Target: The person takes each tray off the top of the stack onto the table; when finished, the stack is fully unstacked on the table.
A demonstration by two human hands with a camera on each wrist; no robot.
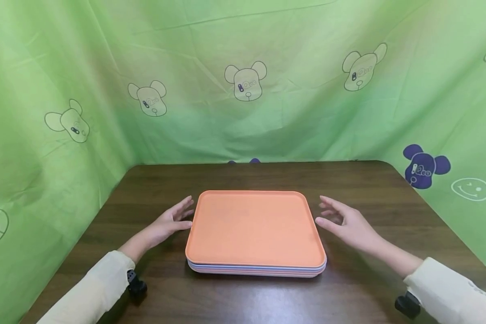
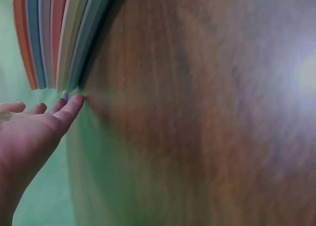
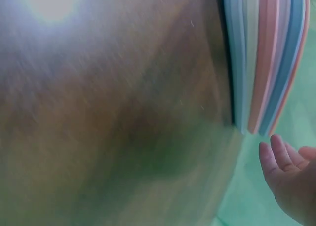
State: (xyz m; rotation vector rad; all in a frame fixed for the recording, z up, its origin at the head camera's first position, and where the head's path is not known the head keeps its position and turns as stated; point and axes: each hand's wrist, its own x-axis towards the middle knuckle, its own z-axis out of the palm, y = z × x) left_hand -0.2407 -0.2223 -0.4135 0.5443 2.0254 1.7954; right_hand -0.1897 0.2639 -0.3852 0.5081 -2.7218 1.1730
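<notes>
An orange rectangular tray (image 1: pixel 255 227) lies on top of a neat stack of trays in the middle of the table. Below it, the wrist views show the edges of several others, among them a blue tray (image 2: pixel 32 38), a pink tray (image 3: pixel 266 48) and a pale green-blue one at the bottom. My left hand (image 1: pixel 168 226) is beside the stack's left edge, fingers loosely extended, thumb tip close to the rim; whether it touches I cannot tell. Off the right edge, a small gap away, my right hand (image 1: pixel 352 226) hovers with relaxed fingers. Neither hand holds anything.
The dark brown wooden table (image 1: pixel 263 299) extends around the stack on all sides. A green curtain (image 1: pixel 194 121) printed with bear heads hangs behind and along both sides of it. Both wrists wear a small black device, such as the one (image 1: pixel 136 285) at the left cuff.
</notes>
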